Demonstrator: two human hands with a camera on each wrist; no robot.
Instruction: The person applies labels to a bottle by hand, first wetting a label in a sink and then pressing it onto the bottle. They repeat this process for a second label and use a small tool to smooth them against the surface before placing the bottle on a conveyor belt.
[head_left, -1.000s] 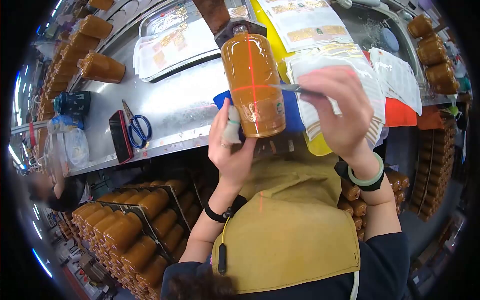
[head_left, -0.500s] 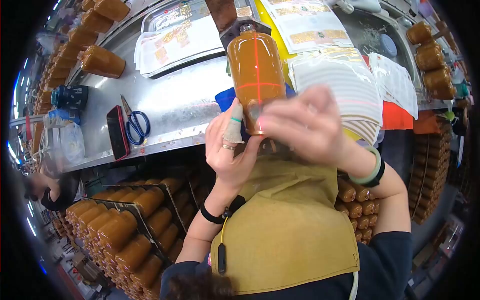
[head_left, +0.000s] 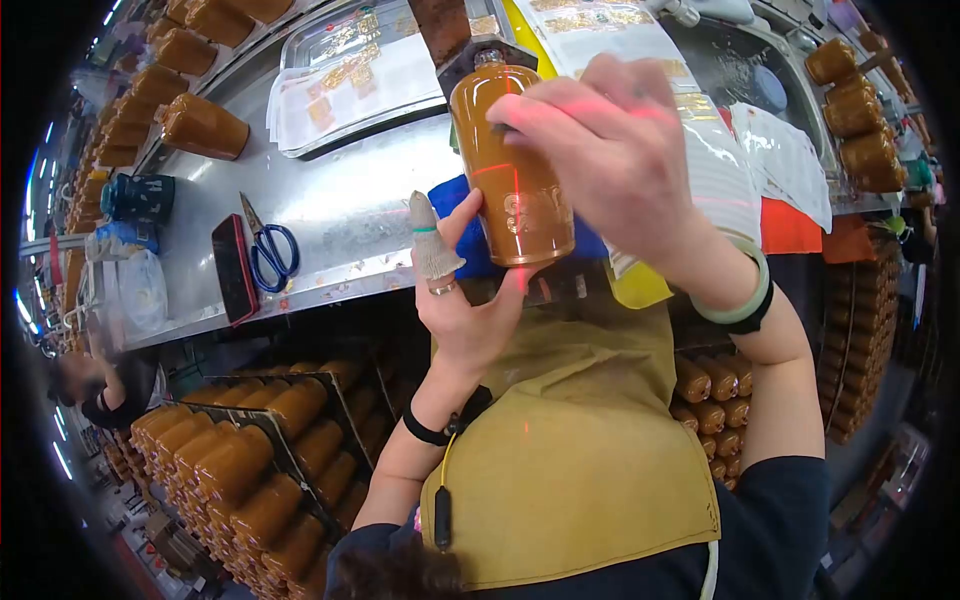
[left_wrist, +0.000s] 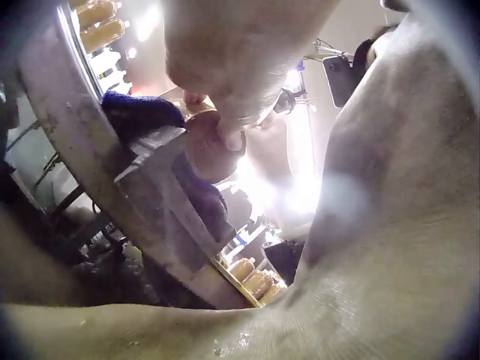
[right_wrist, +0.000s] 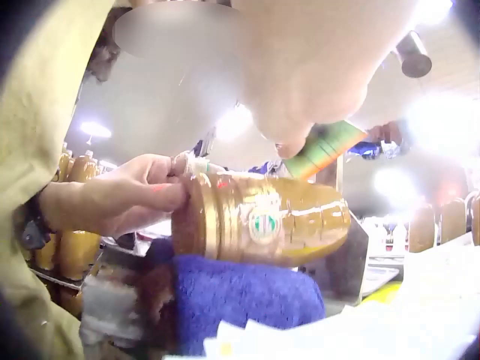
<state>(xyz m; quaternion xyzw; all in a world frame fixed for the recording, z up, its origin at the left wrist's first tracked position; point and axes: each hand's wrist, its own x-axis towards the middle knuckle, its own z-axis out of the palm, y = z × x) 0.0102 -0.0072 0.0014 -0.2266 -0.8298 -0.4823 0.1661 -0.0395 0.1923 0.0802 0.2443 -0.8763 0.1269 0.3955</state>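
Observation:
An amber-brown glossy bottle [head_left: 490, 110] lies on a blue cloth [head_left: 590, 240], its neck against a dark metal holder [head_left: 487, 50]. Gold decoration and a green-white emblem show on its side in the right wrist view. My left hand [head_left: 462, 310] grips the bottle near its base, thumb at the bottom edge and a finger along the left side. One left finger wears a fabric cover [head_left: 432, 250] and stands away from the glass. Over the bottle's upper right side, my right hand [head_left: 625, 160] pinches a thin flat blade [right_wrist: 326, 150], mostly hidden in the head view.
Scissors [head_left: 270, 245] and a phone [head_left: 234, 270] lie left on the metal table. A tray [head_left: 375, 125] with decal sheets sits behind, and stacked white sheets [head_left: 720, 165] lie right. Racks of brown bottles [head_left: 235, 460] stand below; more bottles line the back left and right.
My right hand, with the blade, swept left over the bottle's base, then up along its body. The bottle has turned, bringing gold lettering into view. My covered left finger has lifted off its side.

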